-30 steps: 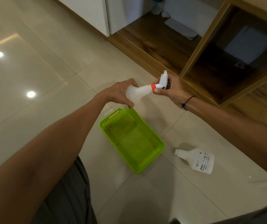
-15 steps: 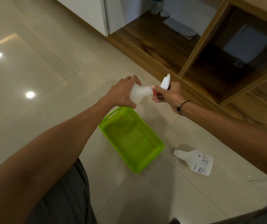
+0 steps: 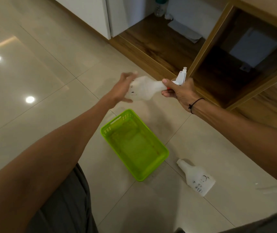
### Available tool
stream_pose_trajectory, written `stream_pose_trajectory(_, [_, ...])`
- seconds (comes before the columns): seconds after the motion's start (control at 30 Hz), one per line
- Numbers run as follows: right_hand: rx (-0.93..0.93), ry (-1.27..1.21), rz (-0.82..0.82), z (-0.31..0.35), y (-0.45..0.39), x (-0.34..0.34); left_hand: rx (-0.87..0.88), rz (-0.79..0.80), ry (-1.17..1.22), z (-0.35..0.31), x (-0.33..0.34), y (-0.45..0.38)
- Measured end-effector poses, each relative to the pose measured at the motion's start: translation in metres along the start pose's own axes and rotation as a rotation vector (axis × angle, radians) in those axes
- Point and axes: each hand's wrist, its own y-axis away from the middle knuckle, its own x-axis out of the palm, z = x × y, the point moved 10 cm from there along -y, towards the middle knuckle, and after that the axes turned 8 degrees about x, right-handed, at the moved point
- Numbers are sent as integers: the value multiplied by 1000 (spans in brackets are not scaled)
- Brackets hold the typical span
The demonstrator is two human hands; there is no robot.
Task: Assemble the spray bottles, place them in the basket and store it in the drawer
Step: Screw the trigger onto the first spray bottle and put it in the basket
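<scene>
Glossy, smooth beige floor tiles point(image 3: 50, 68) mirror two round ceiling lights. On them sits a bright green plastic basket point(image 3: 161, 149), translucent, with perforated walls and a smooth base. A white, slightly translucent plastic bottle point(image 3: 144, 88) with a matt, milky surface is held in the air; its spray head point(image 3: 181, 78) is white hard plastic. A second white plastic bottle point(image 3: 196, 179) lies on the tiles, with dark printed text on its side. The open cabinet point(image 3: 206, 37) is brown wood with visible grain, beside smooth white panels point(image 3: 90, 12). Grey cloth point(image 3: 67, 207) covers the person's leg.
</scene>
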Motion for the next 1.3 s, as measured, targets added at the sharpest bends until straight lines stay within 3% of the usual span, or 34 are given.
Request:
stream_pose_trajectory(0.03, [-15,-1,17,-1,1,2,-143,101,71,12,5,4])
stream_pose_trajectory(0.1, [-21,1,54,-6,2,7,-261,275,98,24,15,13])
stream_pose_trajectory(0.2, [37,9,34,-19,2,5,-236,278,251,29,16,12])
stream_pose_trajectory(0.27, [66,37,13,-23,1,2,-113,296,293,25,11,6])
stream_pose_trajectory(0.4, [82,102,31,-24,1,5,155,361,-111,12,7,5])
stream_pose_trajectory(0.57, [125,158,30,-34,1,10,334,321,-452,5,14,6])
stream_pose_trajectory(0.77, [58,336,93,-42,14,34,277,433,-1045,14,27,19])
stream_pose_trajectory(1.0, [-198,624,205,-30,36,83,182,649,-1065,51,22,29])
stream_pose_trajectory(1.3, [-488,1106,143,-50,51,138,65,600,-1150,81,-4,34])
